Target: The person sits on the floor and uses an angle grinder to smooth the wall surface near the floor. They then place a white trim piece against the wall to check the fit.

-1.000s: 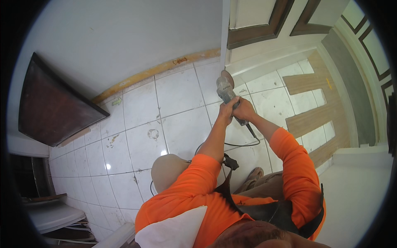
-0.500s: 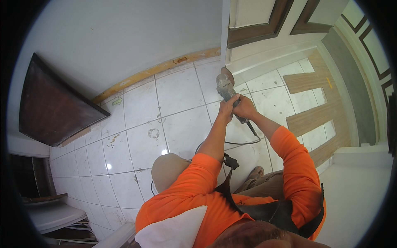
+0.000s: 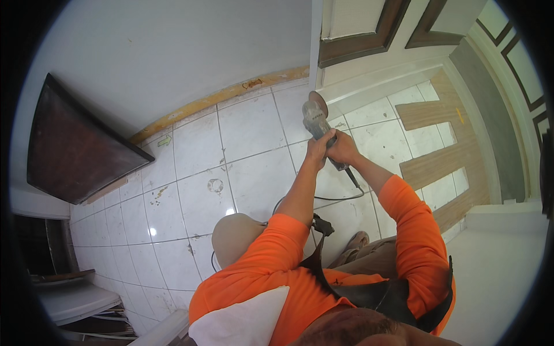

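Both my hands are closed around a grey angle grinder (image 3: 315,120), held out in front of me over the tiled floor. My left hand (image 3: 317,149) wraps its body from the left, and my right hand (image 3: 343,149) grips it from the right. A round brown disc (image 3: 318,103) sits at the tool's far end, beside the lower end of the white wall edge (image 3: 313,57). Whether the disc touches the wall or is spinning, I cannot tell. From the grinder's rear a black cord (image 3: 353,179) runs down and curves back left toward my legs.
White tiles (image 3: 254,127) cover the floor. Wood-look planks (image 3: 430,113) lie at the right beside a white baseboard (image 3: 378,89). A yellowish bare strip (image 3: 225,95) runs along the far wall's foot. A dark wooden panel (image 3: 81,141) stands at the left. My knee (image 3: 235,239) is bent below.
The grinder's disc end has shifted very slightly, up and to the right, along the wall edge. Both hands keep their hold.
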